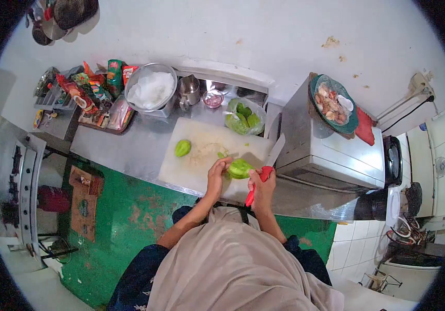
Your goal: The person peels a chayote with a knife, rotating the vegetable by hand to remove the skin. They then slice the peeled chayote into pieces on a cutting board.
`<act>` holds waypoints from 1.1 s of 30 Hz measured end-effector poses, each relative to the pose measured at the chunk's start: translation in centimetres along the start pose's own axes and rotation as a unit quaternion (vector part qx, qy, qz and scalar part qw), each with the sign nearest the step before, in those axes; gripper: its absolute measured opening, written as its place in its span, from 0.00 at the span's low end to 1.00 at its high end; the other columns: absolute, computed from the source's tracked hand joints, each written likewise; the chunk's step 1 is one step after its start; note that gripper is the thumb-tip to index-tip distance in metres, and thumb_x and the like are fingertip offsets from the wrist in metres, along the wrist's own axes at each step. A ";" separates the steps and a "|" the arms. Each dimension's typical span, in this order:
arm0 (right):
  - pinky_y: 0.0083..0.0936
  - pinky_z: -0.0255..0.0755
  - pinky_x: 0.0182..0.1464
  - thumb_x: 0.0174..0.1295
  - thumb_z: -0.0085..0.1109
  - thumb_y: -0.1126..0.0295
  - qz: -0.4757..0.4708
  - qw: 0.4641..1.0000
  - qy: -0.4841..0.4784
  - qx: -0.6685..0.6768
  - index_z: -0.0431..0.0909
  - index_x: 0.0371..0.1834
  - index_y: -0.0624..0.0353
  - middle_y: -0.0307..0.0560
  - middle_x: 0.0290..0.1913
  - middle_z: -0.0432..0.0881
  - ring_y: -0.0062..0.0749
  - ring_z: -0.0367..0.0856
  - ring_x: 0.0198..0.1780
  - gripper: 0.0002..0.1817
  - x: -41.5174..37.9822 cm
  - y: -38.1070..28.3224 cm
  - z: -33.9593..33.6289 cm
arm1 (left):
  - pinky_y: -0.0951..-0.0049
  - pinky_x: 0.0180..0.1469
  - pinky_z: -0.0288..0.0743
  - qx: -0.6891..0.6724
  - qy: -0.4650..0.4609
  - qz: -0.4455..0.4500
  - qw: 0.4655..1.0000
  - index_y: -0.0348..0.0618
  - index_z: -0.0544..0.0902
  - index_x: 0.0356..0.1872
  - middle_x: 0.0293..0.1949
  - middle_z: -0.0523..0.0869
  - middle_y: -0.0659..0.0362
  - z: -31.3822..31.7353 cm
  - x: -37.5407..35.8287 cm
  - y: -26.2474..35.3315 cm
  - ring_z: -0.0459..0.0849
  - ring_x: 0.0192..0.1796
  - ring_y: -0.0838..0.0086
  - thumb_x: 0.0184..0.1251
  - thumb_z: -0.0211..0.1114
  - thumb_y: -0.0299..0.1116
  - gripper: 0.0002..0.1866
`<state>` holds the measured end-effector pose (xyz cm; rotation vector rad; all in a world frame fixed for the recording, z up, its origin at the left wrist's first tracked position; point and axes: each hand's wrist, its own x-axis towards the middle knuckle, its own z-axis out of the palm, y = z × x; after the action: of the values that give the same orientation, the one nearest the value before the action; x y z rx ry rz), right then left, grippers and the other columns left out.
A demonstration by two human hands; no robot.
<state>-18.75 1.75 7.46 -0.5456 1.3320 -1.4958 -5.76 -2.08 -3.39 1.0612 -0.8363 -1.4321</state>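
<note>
My left hand (216,178) is closed on the left end of a green chayote-like vegetable (240,169), held over the near edge of a white cutting board (183,136). In my right hand (264,192) is the red handle of a knife (277,149), its blade pointing up and away to the right. The fingertips of that hand also touch the vegetable's right end. Another green vegetable (183,148) lies on the board's left part, with small green scraps near the middle.
Behind the board stand a plastic bag of green vegetables (245,116), a small glass bowl (213,98), a metal pitcher (189,89) and a large bowl (151,88) of white contents. Packets (98,88) fill the left. A metal appliance (331,150) rises at the right.
</note>
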 end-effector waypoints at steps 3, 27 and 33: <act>0.17 0.60 0.19 0.57 0.62 0.77 0.015 1.000 0.013 0.019 0.64 0.43 0.58 0.39 0.30 0.71 0.19 0.67 0.18 0.17 0.0 0.2 0.5 | 0.76 0.48 0.72 -0.134 -0.003 -0.011 0.991 0.41 0.71 0.62 0.50 0.82 0.58 1.9 -1.5 2.7 0.79 0.43 0.78 0.75 0.49 0.44 0.23; 0.22 0.72 0.33 0.71 0.48 0.67 -0.060 0.988 -0.070 -0.121 0.55 0.72 0.60 0.44 0.41 0.76 0.24 0.74 0.34 0.28 -4.3 -0.9 2.2 | 0.63 0.55 0.77 -0.433 -0.023 -0.213 0.876 0.41 0.77 0.46 0.46 0.83 0.52 2.3 1.1 11.6 0.80 0.54 0.62 0.69 0.55 0.43 0.16; 0.34 0.75 0.39 0.67 0.53 0.66 -0.219 0.824 -0.201 -0.483 0.65 0.70 0.50 0.49 0.39 0.77 0.40 0.78 0.37 0.26 -6.2 -3.0 0.0 | 0.61 0.62 0.72 -0.487 -0.033 -0.219 0.845 0.41 0.79 0.37 0.45 0.83 0.52 0.8 1.5 12.5 0.79 0.56 0.61 0.68 0.55 0.38 0.11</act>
<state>-17.49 6.80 11.94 -1.8124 1.6142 -0.8312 -2.07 -5.37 8.23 0.3967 0.1813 -1.9479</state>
